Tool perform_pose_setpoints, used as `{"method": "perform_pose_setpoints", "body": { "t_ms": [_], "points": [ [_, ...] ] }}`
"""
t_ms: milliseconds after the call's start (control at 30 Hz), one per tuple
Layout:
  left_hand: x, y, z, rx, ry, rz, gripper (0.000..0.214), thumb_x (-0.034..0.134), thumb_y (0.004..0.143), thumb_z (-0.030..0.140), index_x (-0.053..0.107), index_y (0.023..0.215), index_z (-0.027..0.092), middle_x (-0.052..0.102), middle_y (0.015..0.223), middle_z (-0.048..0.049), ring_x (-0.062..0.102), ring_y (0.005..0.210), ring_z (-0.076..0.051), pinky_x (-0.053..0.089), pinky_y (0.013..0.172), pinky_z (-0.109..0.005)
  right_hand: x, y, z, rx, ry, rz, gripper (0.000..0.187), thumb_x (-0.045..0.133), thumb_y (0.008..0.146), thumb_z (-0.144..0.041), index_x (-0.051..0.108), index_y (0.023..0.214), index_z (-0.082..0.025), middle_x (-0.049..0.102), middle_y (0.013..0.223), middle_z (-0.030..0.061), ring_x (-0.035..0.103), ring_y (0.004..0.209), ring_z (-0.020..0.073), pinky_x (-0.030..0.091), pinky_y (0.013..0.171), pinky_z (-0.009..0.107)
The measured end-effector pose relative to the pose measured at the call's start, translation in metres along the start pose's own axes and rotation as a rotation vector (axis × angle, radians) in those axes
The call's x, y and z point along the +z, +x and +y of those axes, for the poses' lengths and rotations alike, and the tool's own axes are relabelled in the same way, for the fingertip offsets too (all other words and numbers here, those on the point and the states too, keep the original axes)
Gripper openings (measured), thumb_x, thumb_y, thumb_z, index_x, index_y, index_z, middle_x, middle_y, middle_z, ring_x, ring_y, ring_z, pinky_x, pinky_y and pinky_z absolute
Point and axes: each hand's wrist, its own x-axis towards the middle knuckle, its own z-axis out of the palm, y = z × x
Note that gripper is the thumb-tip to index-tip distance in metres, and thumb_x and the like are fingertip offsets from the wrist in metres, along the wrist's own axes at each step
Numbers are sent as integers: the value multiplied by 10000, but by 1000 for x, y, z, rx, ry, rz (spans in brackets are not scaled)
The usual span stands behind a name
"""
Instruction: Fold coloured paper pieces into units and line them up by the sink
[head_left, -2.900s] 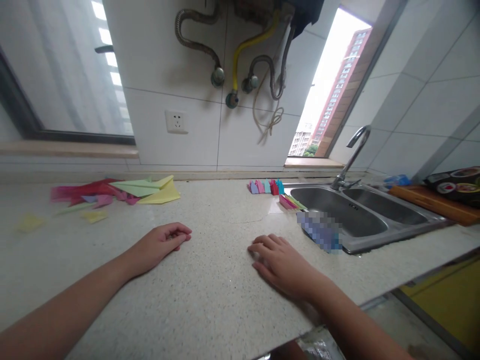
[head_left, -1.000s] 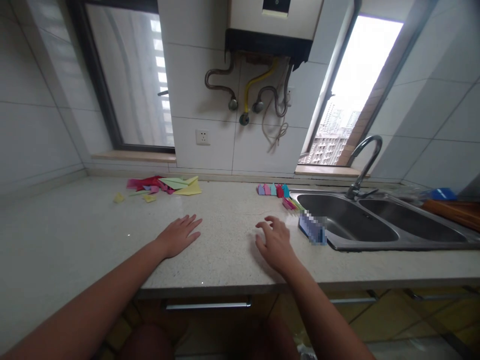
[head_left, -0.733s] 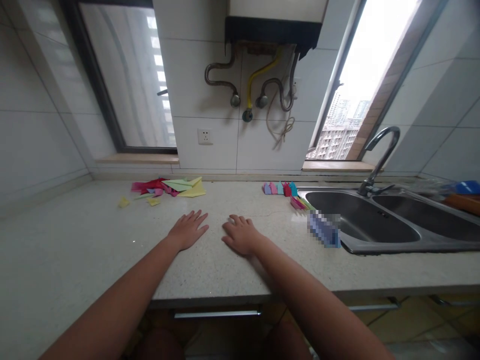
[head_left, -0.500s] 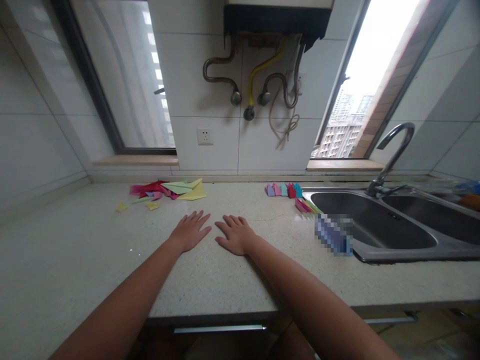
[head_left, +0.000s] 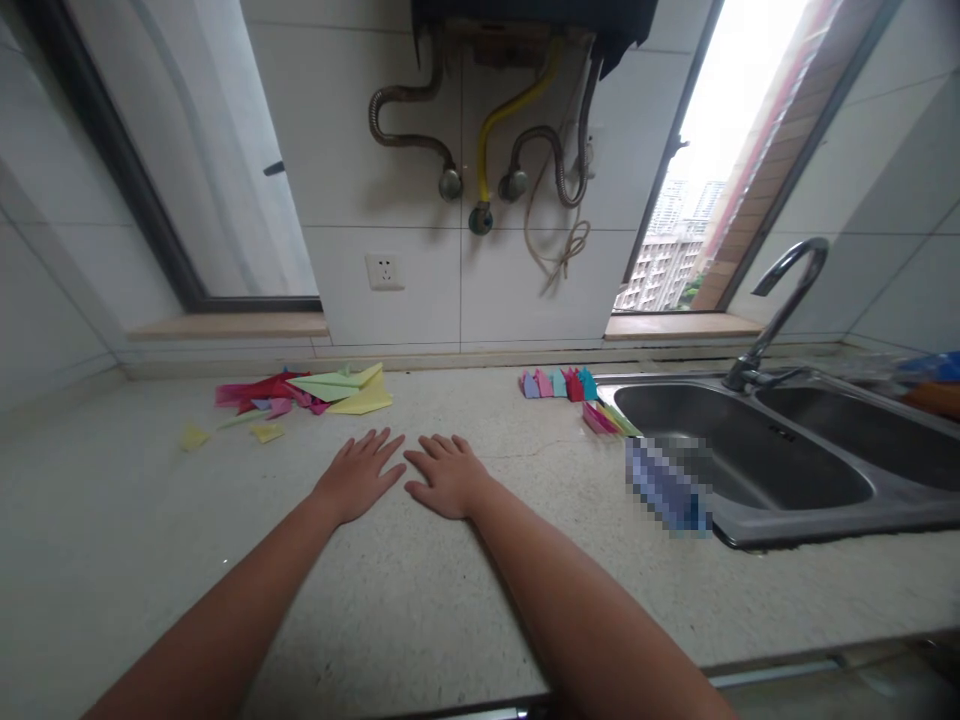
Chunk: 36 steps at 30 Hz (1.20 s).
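My left hand lies flat, palm down, on the speckled counter, fingers spread and holding nothing. My right hand rests flat right beside it, also open and empty, the fingertips of the two hands nearly touching. Behind my left hand lies a heap of coloured paper and folded paper planes. A row of small folded paper pieces stands behind and to the right of my right hand.
A steel double sink with a curved tap fills the right side. A few folded pieces and a blurred blue object lie by its left rim. Yellow scraps sit far left. Pipes, socket and windows line the back wall.
My right hand has slid left across the counter until it lies next to my left hand. Both hands have flattened out. The camera has moved closer to the counter.
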Motion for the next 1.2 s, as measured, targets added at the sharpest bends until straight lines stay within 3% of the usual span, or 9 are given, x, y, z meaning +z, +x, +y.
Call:
{"method": "perform_pose_setpoints", "body": {
  "t_ms": [367,567,667,800,900,1200],
  "points": [
    [0,2,-5,6,-46,6,619,335,950,626,366,1503,349,294,1609,-55,246,1483,-317,168,1177,-552,-7,1,4,15,-6,106,466,493,934,-477,528,1308,-201,564,1348,126,482,1256,263,313,1057,451],
    [-1,3,-11,13,-89,-8,596,374,947,593,410,1482,333,326,1594,-51,273,1475,-304,186,1179,-558,-10,2,6,65,17,122,420,519,928,-401,533,1285,-181,582,1284,138,493,1214,264,340,1010,431],
    [-5,2,-13,45,-161,22,540,418,945,548,505,1420,306,424,1545,-55,351,1441,-288,209,1183,-547,-10,4,7,-1,74,150,385,547,911,-353,571,1255,-181,604,1249,123,521,1169,252,359,981,407],
    [-13,-1,-13,139,-360,72,436,441,949,488,656,1251,259,612,1380,-50,503,1330,-234,345,1150,-437,-12,5,7,-209,177,118,262,549,900,-245,654,1136,-203,671,1128,74,571,1071,208,375,944,353],
    [-17,-1,-9,144,-431,89,388,462,944,451,689,1189,254,670,1294,-42,562,1261,-224,398,1117,-414,-13,5,5,-307,198,104,229,535,893,-194,683,1067,-200,701,1048,58,590,1017,194,382,928,332],
    [-21,2,-3,182,-421,88,377,463,941,441,708,1158,254,677,1282,-46,575,1241,-231,406,1111,-434,-9,6,7,-285,194,60,238,511,894,-180,693,1047,-194,732,986,55,623,935,182,419,878,303]
  ]
}}
